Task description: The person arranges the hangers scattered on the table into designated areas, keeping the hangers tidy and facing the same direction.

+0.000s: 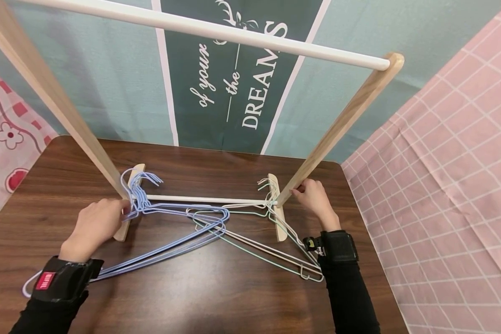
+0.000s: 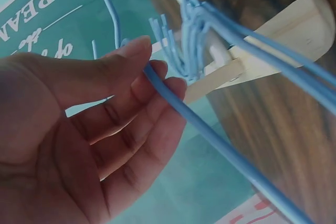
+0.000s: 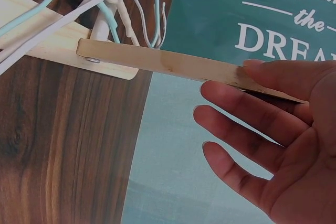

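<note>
My left hand (image 1: 93,226) pinches the wire of a blue hanger (image 2: 215,139) between thumb and fingertips, beside the rack's left post. Several more blue hangers (image 1: 163,256) lean at the left end of the low white bar, their hooks bunched together. On the right, my right hand (image 1: 316,202) holds the lower part of the rack's right wooden post (image 3: 168,61), thumb on one side and index finger on the other; its other fingers stay loosely bent. White and mint-green hangers (image 1: 271,253) lean at the right foot, their hooks gathered by the low bar.
The garment rack has a white top rail (image 1: 234,35), a left wooden post (image 1: 58,93) and a low white bar (image 1: 208,200). It stands on a brown wooden table (image 1: 217,297). Behind hangs a teal cloth with lettering (image 1: 117,93); pink checked cloth (image 1: 455,162) borders the right.
</note>
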Tool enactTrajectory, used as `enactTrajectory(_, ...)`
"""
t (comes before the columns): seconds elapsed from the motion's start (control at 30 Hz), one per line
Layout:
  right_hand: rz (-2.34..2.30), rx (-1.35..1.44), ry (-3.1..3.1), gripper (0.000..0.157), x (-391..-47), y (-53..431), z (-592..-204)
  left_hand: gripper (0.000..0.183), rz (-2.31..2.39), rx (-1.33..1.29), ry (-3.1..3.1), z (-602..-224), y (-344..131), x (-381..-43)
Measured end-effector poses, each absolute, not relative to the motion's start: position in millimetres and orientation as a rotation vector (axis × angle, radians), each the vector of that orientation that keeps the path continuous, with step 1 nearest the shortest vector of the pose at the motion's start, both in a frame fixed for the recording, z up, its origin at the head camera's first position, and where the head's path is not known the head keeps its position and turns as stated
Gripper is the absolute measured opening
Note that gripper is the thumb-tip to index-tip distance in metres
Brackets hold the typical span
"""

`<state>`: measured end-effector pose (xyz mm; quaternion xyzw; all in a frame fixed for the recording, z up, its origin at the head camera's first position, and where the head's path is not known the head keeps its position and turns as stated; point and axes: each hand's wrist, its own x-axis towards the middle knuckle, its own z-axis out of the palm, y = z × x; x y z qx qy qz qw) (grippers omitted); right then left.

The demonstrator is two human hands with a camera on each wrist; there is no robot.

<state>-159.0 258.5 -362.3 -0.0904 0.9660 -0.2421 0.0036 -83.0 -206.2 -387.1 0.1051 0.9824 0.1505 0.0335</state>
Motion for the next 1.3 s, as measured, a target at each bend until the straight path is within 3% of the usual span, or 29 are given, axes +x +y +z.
enactTrajectory(0.53,-0.733,-0.271,3.015,0.014,-160,259,-362,0.019,0.504,0.374,3.082,-357,-203,-74)
enactTrajectory(0.87,-0.741,-0.262,2.990,0.016,-161,259,-361,0.005,0.622,0.312,3.202,-339,-197,-73)
enactTrajectory(1.3,-0.709,-0.260,2.997,0.016,-161,260,-361,0.005,0.779,0.172,3.236,-334,-192,-73)
